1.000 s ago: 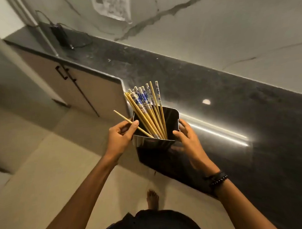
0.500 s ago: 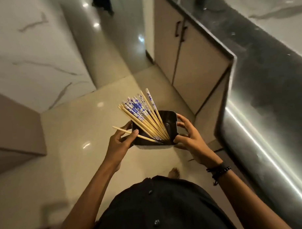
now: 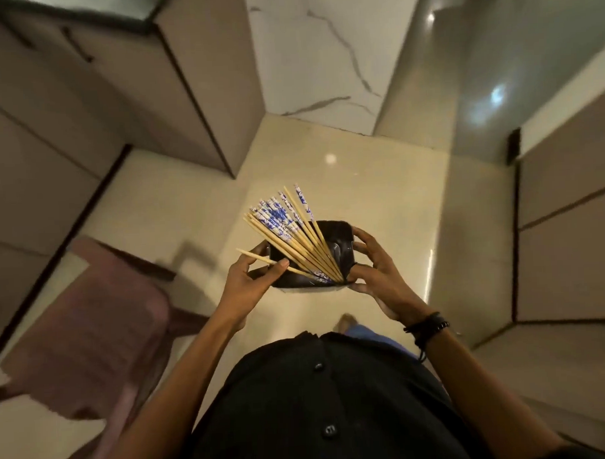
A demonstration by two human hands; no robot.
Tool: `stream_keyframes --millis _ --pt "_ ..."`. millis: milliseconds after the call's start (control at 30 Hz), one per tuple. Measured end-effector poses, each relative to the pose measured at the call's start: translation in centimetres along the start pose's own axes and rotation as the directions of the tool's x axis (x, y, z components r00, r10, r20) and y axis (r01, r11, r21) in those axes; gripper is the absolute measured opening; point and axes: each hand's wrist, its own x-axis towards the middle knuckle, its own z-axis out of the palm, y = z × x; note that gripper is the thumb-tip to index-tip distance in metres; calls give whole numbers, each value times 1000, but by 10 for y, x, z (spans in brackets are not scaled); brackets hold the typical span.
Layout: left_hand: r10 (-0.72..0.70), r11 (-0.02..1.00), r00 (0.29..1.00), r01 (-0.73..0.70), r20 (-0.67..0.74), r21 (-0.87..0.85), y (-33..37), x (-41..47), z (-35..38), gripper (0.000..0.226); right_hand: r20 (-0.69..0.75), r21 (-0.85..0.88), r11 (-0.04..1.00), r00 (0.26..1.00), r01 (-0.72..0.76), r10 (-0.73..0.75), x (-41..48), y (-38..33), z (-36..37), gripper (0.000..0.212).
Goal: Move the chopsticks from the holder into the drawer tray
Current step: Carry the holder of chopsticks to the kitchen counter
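Chopsticks [image 3: 296,240] fan up-left out of the black holder [image 3: 336,243], which you carry above the floor [image 3: 379,199]: your left hand [image 3: 251,282] grips its left side, pinning one stick, your right hand [image 3: 381,278] clasps its right.

The light is dim and warm, yellowish over everything. The glossy floor [image 3: 368,192] carries small bright glare spots, one near the middle and a bluish-white one far right, plus a thin bright streak beside the right hand [image 3: 381,281]. The chair [image 3: 88,322] and cabinets [image 3: 67,117] at left are smeared with motion blur. The chopsticks [image 3: 287,236] are fairly sharp. Straight edges bow outward toward the frame's borders. The black shirt [image 3: 317,400] shows almost no detail.
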Motion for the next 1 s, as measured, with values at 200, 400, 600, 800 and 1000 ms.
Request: stream_keyframes --millis 200,400,600,800,1000 --pt "-52 994 967 27 -251 -103 -10 13 -61 52 215 -211 977 975 -17 63 82 -23 65 75" --pt "-135 977 899 50 -417 -207 -6 49 -103 52 383 -336 941 920 51 87 170 -48 117 71" --pt "-160 952 820 -17 -549 -304 16 99 -148 48 489 -399 915 860 67 150 263 -89 170 66" --pt "-235 901 736 -80 -635 -426 38 150 -190 39 617 -433 892 764 130 188 346 -131 225 56" --pt "-316 872 554 -151 -770 -466 51 191 -236 32 688 -472 873 669 120 280 411 -153 292 57"
